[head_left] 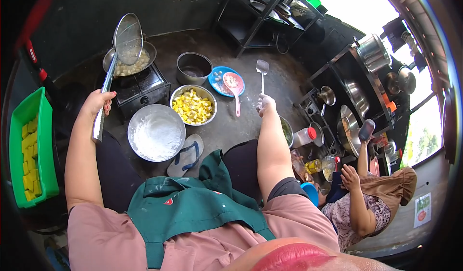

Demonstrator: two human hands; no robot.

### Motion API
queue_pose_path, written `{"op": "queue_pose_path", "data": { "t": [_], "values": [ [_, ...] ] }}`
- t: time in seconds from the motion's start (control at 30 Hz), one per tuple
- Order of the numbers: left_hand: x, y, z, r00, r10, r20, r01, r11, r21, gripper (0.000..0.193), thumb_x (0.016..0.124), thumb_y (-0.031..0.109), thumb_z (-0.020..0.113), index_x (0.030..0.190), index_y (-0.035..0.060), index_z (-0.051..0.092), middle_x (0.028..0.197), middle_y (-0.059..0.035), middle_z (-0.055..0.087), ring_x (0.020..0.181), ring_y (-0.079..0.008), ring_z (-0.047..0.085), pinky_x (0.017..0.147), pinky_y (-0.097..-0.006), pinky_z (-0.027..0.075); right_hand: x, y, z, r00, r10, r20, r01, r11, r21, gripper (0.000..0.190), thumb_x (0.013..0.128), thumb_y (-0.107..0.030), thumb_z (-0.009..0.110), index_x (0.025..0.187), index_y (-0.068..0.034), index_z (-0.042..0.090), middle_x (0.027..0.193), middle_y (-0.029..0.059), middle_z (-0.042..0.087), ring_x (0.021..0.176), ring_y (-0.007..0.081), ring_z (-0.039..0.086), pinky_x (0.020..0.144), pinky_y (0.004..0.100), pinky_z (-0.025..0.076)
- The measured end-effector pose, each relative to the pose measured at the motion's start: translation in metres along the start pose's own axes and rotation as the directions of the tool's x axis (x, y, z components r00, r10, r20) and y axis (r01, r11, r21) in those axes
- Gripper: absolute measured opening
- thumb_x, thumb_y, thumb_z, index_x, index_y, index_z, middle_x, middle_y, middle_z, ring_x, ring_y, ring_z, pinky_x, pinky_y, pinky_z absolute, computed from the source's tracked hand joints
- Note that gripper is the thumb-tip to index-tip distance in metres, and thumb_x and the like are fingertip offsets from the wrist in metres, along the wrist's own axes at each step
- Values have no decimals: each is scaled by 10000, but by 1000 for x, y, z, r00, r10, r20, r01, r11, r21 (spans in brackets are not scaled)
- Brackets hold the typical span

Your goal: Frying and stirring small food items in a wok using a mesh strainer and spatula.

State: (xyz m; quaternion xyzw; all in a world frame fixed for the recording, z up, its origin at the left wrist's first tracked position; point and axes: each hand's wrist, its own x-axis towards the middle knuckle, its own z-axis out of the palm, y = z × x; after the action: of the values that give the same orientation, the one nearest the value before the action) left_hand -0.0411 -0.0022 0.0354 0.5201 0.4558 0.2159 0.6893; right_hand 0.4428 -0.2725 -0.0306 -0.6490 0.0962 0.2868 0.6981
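My left hand [99,104] grips the long metal handle of a wire-mesh strainer [129,41], raised over a wok [153,50] of pale cubes in bubbling oil. The wok rests on a gas stove [144,85]. My right hand [266,104], dusted white, holds a metal spatula [262,68] upright, apart from the dishes. A metal bowl [182,126] of white powder and a steel bowl [216,110] of yellow and pale cubes stand between my arms. Beyond them are a dark pot [195,80] and a blue plate [241,91] carrying a pink slotted ladle [237,106].
A green tub [49,155] of yellow blocks stands at far left. A flip-flop [195,141] lies by the powder bowl. At right, another person [361,206] holds a dark container near a large pan [342,133]. A red-lidded jar [302,138] and metal shelves [249,25] are around.
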Motion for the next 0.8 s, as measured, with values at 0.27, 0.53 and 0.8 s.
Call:
{"op": "queue_pose_path", "data": {
  "t": [0.27,0.53,0.8],
  "values": [
    [0,-3,15,1000,19,-9,-19,1000,6,217,718,119,585,699,93,371,497,24,388,349,-41,354,312,-203,305,-9,-13,-25,998,-1,60,-4,997,81,104,802,-160,465,728,-100,422,481,-40,330,326,51,253,275,186,174],
    [0,-4,19,1000,0,20,0,1000,-17,219,709,123,600,717,84,385,498,18,395,352,-45,361,319,-206,316,-16,-16,-30,998,3,70,-11,994,110,115,798,-169,478,721,-105,421,483,-44,324,330,50,257,278,183,177],
    [-4,-2,16,1000,-21,4,21,1000,-22,206,713,122,595,697,90,392,487,22,387,352,-43,362,320,-200,312,-21,-15,-24,996,0,92,-11,992,123,74,791,-148,489,765,-108,433,501,-46,320,345,44,258,288,172,178]
  ]
}}
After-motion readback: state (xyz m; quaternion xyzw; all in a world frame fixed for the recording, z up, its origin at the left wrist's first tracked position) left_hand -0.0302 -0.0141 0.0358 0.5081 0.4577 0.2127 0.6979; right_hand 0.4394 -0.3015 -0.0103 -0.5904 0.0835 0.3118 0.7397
